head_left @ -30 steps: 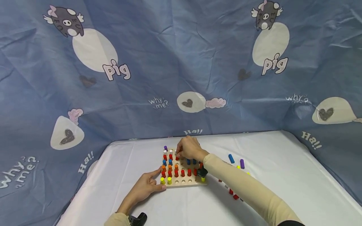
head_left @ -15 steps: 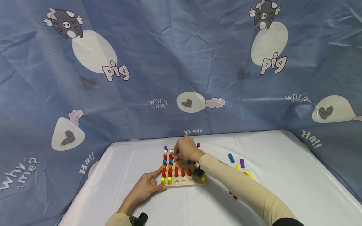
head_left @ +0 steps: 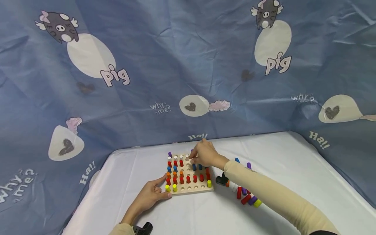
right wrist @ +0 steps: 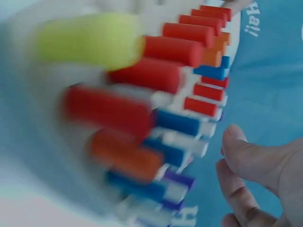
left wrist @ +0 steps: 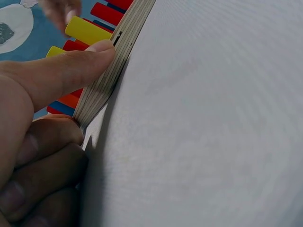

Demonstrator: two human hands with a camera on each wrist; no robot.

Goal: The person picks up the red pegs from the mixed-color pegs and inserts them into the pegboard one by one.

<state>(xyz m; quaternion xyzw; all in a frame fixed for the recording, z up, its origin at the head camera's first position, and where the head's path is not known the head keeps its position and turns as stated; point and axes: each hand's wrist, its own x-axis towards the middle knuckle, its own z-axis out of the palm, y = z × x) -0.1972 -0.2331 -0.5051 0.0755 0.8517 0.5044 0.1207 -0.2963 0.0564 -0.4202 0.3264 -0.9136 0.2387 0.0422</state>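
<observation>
A wooden pegboard [head_left: 192, 192] with rows of coloured pegs lies on the table. My left hand [head_left: 152, 194] grips its left edge, thumb near the front corner. In the left wrist view, the left hand's thumb [left wrist: 71, 71] presses the board's side [left wrist: 102, 85] beside a yellow peg [left wrist: 87, 30]. Over the back rows, just right of a white peg [head_left: 187, 157], is my right hand [head_left: 205, 153]. In the right wrist view, no peg shows between the right hand's [right wrist: 260, 175] bent thumb and finger; red, blue, orange and white pegs stand beside it.
Loose pegs lie right of the board, among them a red one [head_left: 246, 199], a yellow one [head_left: 257, 203] and a blue one [head_left: 237, 160], partly beneath the right forearm. White cloth [head_left: 279, 153] covers the table; a blue patterned curtain [head_left: 164, 65] hangs behind.
My right hand has moved right across the back of the board, uncovering white and red pegs there. More loose pegs show beside the forearm. My left hand keeps its grip.
</observation>
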